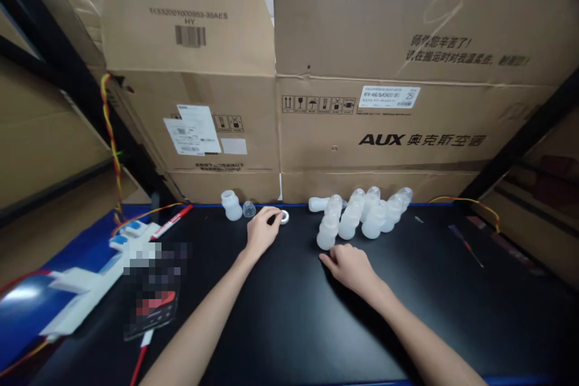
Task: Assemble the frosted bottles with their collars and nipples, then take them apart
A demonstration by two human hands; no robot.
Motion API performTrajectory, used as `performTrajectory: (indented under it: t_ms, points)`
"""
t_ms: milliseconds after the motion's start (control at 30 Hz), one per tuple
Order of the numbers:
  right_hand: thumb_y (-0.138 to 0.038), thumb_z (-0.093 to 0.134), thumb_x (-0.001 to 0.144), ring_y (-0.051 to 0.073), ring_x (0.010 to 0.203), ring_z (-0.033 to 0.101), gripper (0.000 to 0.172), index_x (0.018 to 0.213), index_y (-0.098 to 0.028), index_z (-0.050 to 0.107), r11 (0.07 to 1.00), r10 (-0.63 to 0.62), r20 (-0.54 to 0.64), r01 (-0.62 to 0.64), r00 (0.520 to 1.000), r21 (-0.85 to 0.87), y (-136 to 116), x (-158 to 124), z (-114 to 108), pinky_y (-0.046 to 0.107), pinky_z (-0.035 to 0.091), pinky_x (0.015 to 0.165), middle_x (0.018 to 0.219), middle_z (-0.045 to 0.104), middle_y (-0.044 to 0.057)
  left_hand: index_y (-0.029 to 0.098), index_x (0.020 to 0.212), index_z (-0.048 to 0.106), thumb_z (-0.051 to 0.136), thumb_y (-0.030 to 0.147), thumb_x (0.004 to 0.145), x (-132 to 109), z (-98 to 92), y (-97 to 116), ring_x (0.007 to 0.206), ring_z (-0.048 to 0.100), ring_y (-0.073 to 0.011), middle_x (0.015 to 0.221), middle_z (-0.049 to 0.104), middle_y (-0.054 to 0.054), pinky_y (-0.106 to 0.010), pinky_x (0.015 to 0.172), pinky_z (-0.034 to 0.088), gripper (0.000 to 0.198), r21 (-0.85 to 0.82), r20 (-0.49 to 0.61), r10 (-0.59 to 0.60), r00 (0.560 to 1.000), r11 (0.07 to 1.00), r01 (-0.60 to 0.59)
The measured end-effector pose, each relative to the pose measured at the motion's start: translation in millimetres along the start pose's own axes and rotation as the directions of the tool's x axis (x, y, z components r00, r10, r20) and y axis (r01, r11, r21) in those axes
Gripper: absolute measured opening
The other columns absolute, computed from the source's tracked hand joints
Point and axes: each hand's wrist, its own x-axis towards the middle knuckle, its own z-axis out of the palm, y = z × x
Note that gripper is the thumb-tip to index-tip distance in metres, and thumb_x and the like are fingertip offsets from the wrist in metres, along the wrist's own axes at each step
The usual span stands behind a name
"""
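Observation:
My left hand (263, 231) has its thumb and fingers closed together at the edge of a small white ring (284, 217), which looks like a bottle collar. Left of that hand, a translucent white baby bottle (231, 205) without a top stands beside a clear dome cap (248, 209). My right hand (351, 264) rests low over the black surface, thumb apart from the curled fingers, nothing visible in it. Just beyond its fingertips is the nearest capped bottle (328, 230); whether they touch it I cannot tell. Several similar capped bottles (371, 223) stand grouped behind and to the right.
Another white bottle (318, 204) lies on its side at the back. Cardboard boxes (316, 157) wall off the rear. A power strip (104, 274), red marker (172, 221) and blurred phone (156, 307) are on the left. A screwdriver (465, 244) lies right.

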Motion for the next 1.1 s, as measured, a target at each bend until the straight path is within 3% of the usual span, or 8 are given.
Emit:
performTrajectory:
  t_ms: [133, 200, 300, 467, 633, 733, 867, 1100]
  points:
    - [-0.046, 0.055, 0.110, 0.023, 0.076, 0.075, 0.037, 0.092, -0.019, 0.073, 0.943, -0.143, -0.174, 0.187, 0.974, 0.275, -11, -6, 8, 0.030, 0.051, 0.071, 0.084, 0.077, 0.007, 0.023, 0.100, 0.082, 0.070, 0.050, 0.097, -20, -4.2, 27, 0.094, 0.080, -0.0239, 0.103, 0.084, -0.007, -0.035, 0.086, 0.063, 0.030, -0.351, 0.149, -0.014, 0.989, 0.934, 0.066]
    - [-0.048, 0.061, 0.107, 0.020, 0.076, 0.073, 0.032, 0.119, -0.020, 0.069, 0.867, -0.189, -0.343, 0.320, 0.920, 0.381, -16, -11, 13, 0.031, 0.055, 0.072, 0.099, 0.077, 0.007, 0.021, 0.101, 0.081, 0.072, 0.053, 0.096, -32, -3.2, 46, 0.092, 0.080, -0.0245, 0.101, 0.084, -0.008, -0.037, 0.088, 0.064, 0.033, -0.454, 0.251, -0.016, 0.968, 0.881, 0.133]
    - [-0.047, 0.071, 0.102, 0.022, 0.089, 0.075, 0.052, 0.145, -0.023, 0.055, 0.800, -0.195, -0.558, 0.460, 0.806, 0.385, -20, -17, 17, 0.036, 0.063, 0.077, 0.129, 0.069, 0.014, 0.021, 0.100, 0.078, 0.073, 0.055, 0.096, -47, 0.8, 70, 0.091, 0.079, -0.0246, 0.099, 0.083, -0.008, -0.038, 0.087, 0.064, 0.034, -0.574, 0.310, 0.007, 0.951, 0.798, 0.181]
    - [-0.033, 0.069, 0.104, 0.026, 0.115, 0.075, 0.027, 0.130, -0.026, 0.065, 0.753, -0.207, -0.703, 0.570, 0.680, 0.329, -19, -18, 15, 0.041, 0.065, 0.096, 0.141, 0.061, 0.017, 0.022, 0.098, 0.075, 0.074, 0.058, 0.093, -59, 5.4, 85, 0.089, 0.077, -0.0244, 0.095, 0.080, -0.008, -0.037, 0.083, 0.061, 0.036, -0.627, 0.357, 0.005, 0.934, 0.742, 0.236]
    - [-0.027, 0.073, 0.102, 0.025, 0.114, 0.076, 0.038, 0.138, -0.027, 0.061, 0.607, -0.272, -0.739, 0.706, 0.616, 0.364, -16, -14, 16, 0.040, 0.065, 0.100, 0.127, 0.075, 0.011, 0.021, 0.092, 0.071, 0.071, 0.054, 0.095, -58, -2.0, 88, 0.089, 0.070, -0.0235, 0.092, 0.073, -0.005, -0.035, 0.085, 0.057, 0.033, -0.635, 0.399, 0.040, 0.916, 0.733, 0.245]
    - [-0.027, 0.074, 0.102, 0.024, 0.115, 0.076, 0.040, 0.140, -0.026, 0.062, 0.561, -0.287, -0.738, 0.732, 0.610, 0.387, -15, -13, 19, 0.041, 0.064, 0.102, 0.129, 0.076, 0.010, 0.021, 0.092, 0.067, 0.068, 0.054, 0.098, -57, -8.6, 91, 0.088, 0.066, -0.0229, 0.093, 0.069, -0.005, -0.035, 0.084, 0.054, 0.033, -0.621, 0.428, 0.090, 0.899, 0.752, 0.220]
    - [-0.029, 0.074, 0.101, 0.022, 0.105, 0.075, 0.046, 0.145, -0.025, 0.061, 0.523, -0.266, -0.729, 0.730, 0.630, 0.440, -16, -11, 19, 0.036, 0.068, 0.090, 0.125, 0.074, 0.011, 0.021, 0.083, 0.058, 0.060, 0.057, 0.102, -57, -12.4, 91, 0.076, 0.057, -0.0183, 0.082, 0.061, -0.001, -0.030, 0.074, 0.047, 0.041, -0.570, 0.478, 0.126, 0.869, 0.798, 0.197]
    - [-0.034, 0.077, 0.098, 0.019, 0.092, 0.075, 0.040, 0.136, -0.025, 0.070, 0.405, -0.196, -0.693, 0.700, 0.694, 0.588, -20, -12, 14, 0.035, 0.069, 0.084, 0.120, 0.070, 0.009, 0.023, 0.071, 0.047, 0.056, 0.066, 0.103, -56, -5.9, 90, 0.060, 0.049, -0.0145, 0.064, 0.050, 0.003, -0.029, 0.063, 0.044, 0.054, -0.574, 0.459, 0.048, 0.887, 0.778, 0.255]
